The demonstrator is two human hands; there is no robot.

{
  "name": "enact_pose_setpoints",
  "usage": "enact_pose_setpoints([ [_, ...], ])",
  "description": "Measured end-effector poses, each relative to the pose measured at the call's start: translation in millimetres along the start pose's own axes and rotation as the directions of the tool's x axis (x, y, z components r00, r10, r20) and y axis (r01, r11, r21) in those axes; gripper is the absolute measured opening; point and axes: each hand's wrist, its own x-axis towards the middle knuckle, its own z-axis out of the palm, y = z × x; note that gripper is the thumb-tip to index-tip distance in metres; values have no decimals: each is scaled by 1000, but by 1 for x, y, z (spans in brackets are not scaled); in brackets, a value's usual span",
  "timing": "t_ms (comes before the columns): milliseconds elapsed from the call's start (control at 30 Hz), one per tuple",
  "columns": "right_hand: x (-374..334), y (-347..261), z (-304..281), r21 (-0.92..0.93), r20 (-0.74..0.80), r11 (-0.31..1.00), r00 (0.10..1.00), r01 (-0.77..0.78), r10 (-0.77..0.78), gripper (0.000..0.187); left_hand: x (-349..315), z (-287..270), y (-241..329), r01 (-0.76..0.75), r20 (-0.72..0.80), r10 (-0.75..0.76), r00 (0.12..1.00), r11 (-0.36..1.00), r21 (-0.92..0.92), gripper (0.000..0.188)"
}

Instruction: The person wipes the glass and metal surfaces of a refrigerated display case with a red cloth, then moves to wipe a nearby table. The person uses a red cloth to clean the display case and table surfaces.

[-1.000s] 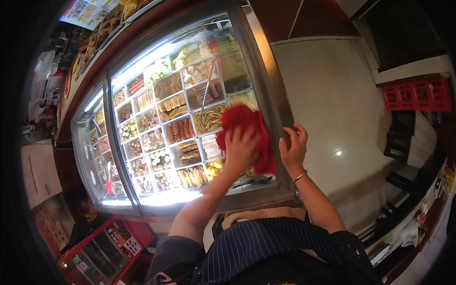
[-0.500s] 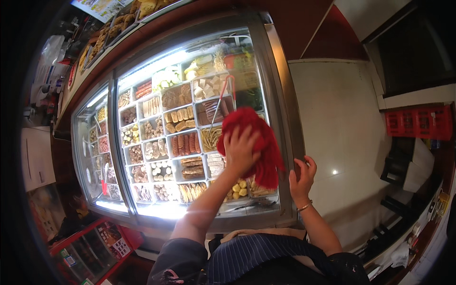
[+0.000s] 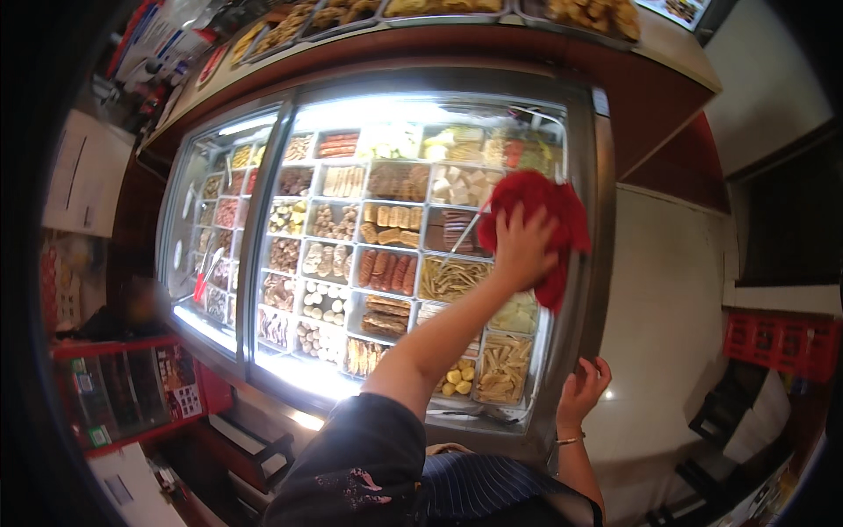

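Glass-faced display case (image 3: 599, 263) seen mid-scene, metal-framed. Red cabinet (image 3: 215, 386) at near left; its print is too small to be read. Red cloth (image 3: 566, 211) spread on the glass at far right of the case; judged light, soft, limp, not fragile, prone to slide on glass; best grasped at the bunched middle. Left hand (image 3: 525, 246) laid over it, fingers splayed, cloth held under the palm. Right hand (image 3: 581, 393) half-open, nothing seen held, beside the case's right edge. Small green-and-white sticker (image 3: 98, 435) on the cabinet; no brand can be made out.
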Motion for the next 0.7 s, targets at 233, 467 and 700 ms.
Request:
enact_pose_setpoints([
  [233, -3, 4, 2, -1, 30, 999, 999, 32, -32, 28, -114, -37, -23, -214, 40, 223, 974, 963, -162, 64],
  [467, -2, 10, 5, -42, 26, 998, 999, 46, -45, 27, -45, -109, -215, 285, -291, -229, 929, 944, 169, 49],
  [700, 1, 8, 5, -177, 29, 977, 993, 120, -116, 28, -214, -185, -364, 727, -503, -545, 671, 615, 304, 52],
])
